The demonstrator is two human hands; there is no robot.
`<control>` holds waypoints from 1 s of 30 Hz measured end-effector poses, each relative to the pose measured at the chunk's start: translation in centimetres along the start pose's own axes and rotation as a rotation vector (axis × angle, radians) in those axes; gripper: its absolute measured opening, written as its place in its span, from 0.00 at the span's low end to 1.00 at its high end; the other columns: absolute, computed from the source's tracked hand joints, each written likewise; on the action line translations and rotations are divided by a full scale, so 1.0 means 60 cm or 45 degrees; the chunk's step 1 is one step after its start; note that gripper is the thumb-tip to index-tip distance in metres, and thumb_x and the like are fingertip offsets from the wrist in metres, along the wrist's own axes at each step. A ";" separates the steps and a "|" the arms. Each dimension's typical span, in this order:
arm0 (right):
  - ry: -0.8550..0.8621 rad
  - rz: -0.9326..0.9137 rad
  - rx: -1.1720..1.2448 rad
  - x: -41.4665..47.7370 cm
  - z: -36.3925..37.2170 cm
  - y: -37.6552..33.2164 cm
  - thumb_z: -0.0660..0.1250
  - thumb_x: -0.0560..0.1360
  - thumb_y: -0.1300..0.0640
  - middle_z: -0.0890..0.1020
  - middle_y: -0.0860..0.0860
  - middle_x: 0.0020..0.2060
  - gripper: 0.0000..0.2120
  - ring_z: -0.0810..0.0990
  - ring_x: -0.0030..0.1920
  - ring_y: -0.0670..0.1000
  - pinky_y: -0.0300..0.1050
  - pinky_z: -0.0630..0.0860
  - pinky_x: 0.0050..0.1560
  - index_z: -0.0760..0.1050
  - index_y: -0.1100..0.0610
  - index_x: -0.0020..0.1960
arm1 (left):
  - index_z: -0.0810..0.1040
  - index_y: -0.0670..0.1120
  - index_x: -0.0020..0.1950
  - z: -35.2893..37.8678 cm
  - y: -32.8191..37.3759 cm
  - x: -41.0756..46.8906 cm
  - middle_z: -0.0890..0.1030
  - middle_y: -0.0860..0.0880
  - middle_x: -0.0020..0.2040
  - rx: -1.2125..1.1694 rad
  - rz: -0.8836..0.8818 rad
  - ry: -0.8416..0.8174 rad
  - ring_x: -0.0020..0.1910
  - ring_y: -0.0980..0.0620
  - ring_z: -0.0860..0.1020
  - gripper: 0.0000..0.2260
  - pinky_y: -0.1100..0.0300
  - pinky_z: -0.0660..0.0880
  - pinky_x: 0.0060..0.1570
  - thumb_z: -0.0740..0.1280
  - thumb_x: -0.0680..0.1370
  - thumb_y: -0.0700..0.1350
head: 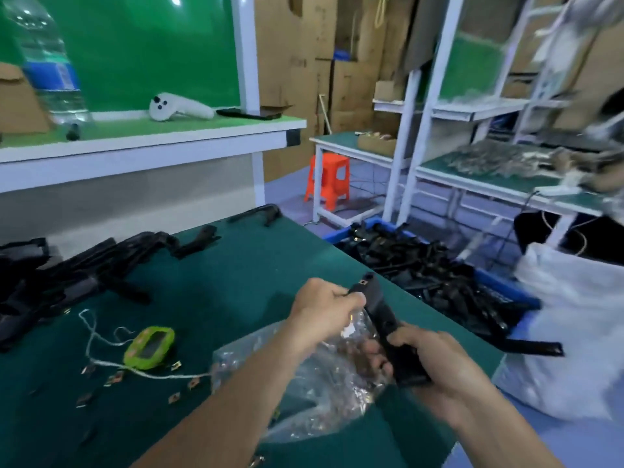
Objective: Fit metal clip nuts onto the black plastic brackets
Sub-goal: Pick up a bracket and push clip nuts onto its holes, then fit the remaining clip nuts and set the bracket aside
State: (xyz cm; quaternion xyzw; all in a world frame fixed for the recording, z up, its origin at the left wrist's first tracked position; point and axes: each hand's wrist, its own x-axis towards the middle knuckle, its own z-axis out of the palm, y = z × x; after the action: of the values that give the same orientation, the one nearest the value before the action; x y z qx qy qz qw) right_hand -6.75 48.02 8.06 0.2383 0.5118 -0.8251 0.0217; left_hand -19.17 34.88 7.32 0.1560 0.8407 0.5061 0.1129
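Black plastic brackets (84,275) sit heaped at the left of the green mat (236,265). Loose clip nuts (114,378) are scattered near the front edge, beside a lime-green gadget (150,346). A clear bag (304,376) of nuts lies under both hands.

Left hand (324,312) curls round the upper end of the held bracket (381,319), pinching it just below a brass-toned nut (363,282) on the tip. Right hand (435,363) wraps the lower end, fingers closed on it. Blue bin (385,227) of more brackets stands at right, past the table edge.

Judgement: seating step.
- Keep the right hand as anchor.
- Press the nut squarely along the tab with the left thumb until the holes align.
- Avoid tilting, which could spring the clip.

Whether it is fully home I cannot tell.
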 end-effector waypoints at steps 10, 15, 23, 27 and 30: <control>0.701 -0.094 -0.470 0.213 -0.076 -0.111 0.60 0.81 0.46 0.72 0.58 0.34 0.19 0.70 0.33 0.55 0.46 0.70 0.36 0.77 0.63 0.55 | 0.60 0.51 0.81 0.076 0.093 0.126 0.67 0.48 0.78 -0.279 -0.236 -0.248 0.72 0.45 0.70 0.35 0.47 0.68 0.72 0.70 0.77 0.56; 0.646 -0.567 -0.953 0.209 0.066 -0.036 0.66 0.77 0.55 0.85 0.49 0.45 0.08 0.80 0.47 0.52 0.43 0.71 0.47 0.83 0.52 0.52 | 0.86 0.60 0.52 -0.013 0.016 0.100 0.85 0.57 0.43 -0.085 -0.016 0.036 0.31 0.66 0.78 0.15 0.71 0.73 0.31 0.70 0.71 0.43; -0.035 -0.699 -1.407 0.146 0.307 0.062 0.65 0.75 0.58 0.85 0.50 0.42 0.09 0.81 0.47 0.54 0.42 0.72 0.44 0.83 0.50 0.47 | 0.88 0.55 0.44 -0.242 -0.116 -0.050 0.80 0.64 0.31 0.344 -0.015 0.384 0.32 0.67 0.77 0.12 0.77 0.68 0.32 0.68 0.74 0.39; -0.308 -0.682 -1.524 0.129 0.424 0.138 0.64 0.73 0.61 0.86 0.49 0.48 0.14 0.82 0.53 0.53 0.42 0.76 0.54 0.84 0.49 0.52 | 0.86 0.56 0.42 -0.366 -0.205 -0.162 0.82 0.59 0.33 0.453 -0.272 0.581 0.30 0.58 0.79 0.11 0.65 0.74 0.29 0.67 0.74 0.42; -0.475 -0.661 -1.565 0.130 0.505 0.195 0.64 0.74 0.61 0.85 0.50 0.51 0.14 0.82 0.53 0.53 0.47 0.79 0.56 0.83 0.48 0.54 | 0.86 0.56 0.50 -0.452 -0.272 -0.253 0.84 0.59 0.40 0.525 -0.441 0.679 0.26 0.59 0.77 0.11 0.65 0.73 0.27 0.67 0.80 0.42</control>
State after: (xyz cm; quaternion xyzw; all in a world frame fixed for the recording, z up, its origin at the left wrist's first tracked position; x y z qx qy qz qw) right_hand -21.60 18.19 6.05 -0.0934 0.9146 -0.3911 0.0423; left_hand -16.93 -0.11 5.88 -0.1063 0.9386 0.3226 -0.0599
